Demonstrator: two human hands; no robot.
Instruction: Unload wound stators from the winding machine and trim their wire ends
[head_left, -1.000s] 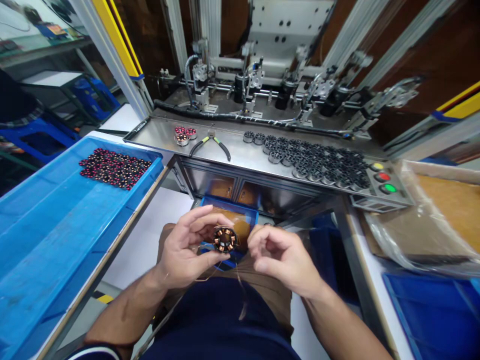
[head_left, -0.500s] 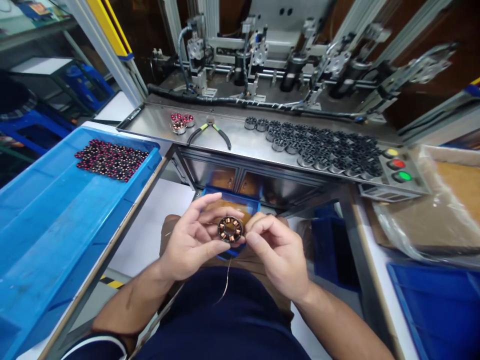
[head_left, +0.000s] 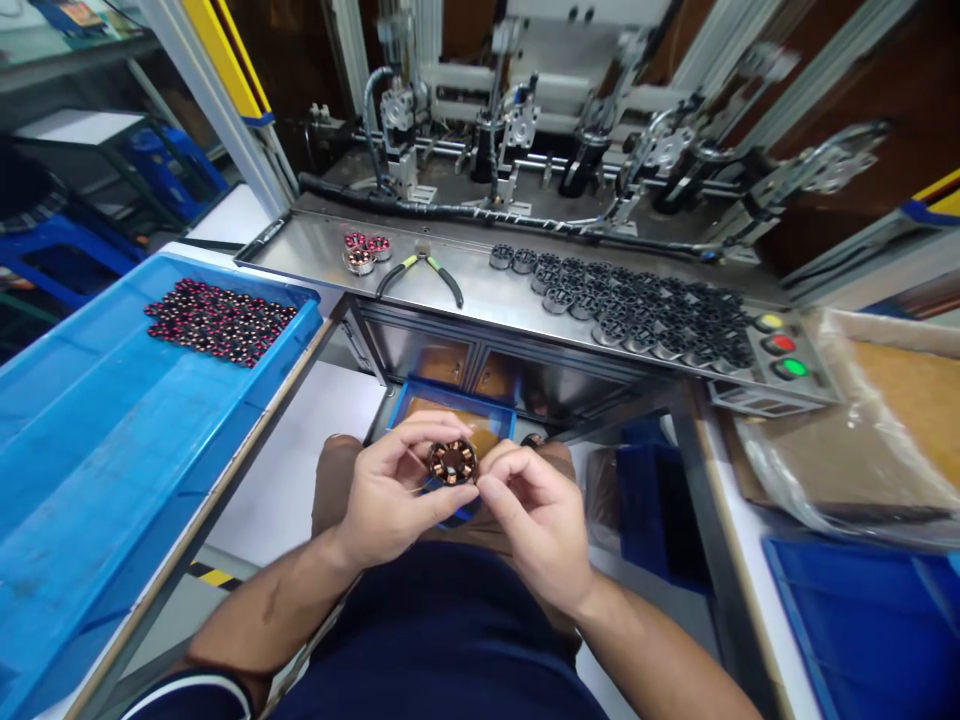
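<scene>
Left hand (head_left: pixel 390 492) clamps a copper-wound ring (head_left: pixel 452 476), right hand (head_left: pixel 538 518) pinched closed at its edge, seemingly working loose wire (head_left: pixel 421 487), needing steadiness.

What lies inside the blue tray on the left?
Dark parts, flecked pink and copper, cluster toward the far end of the blue tray. Whatever lies beneath is covered.

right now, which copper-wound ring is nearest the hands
The black copper-wound ring held in the left hand; the others lie in the blue plastic tray or on the silver metal ledge.
</scene>
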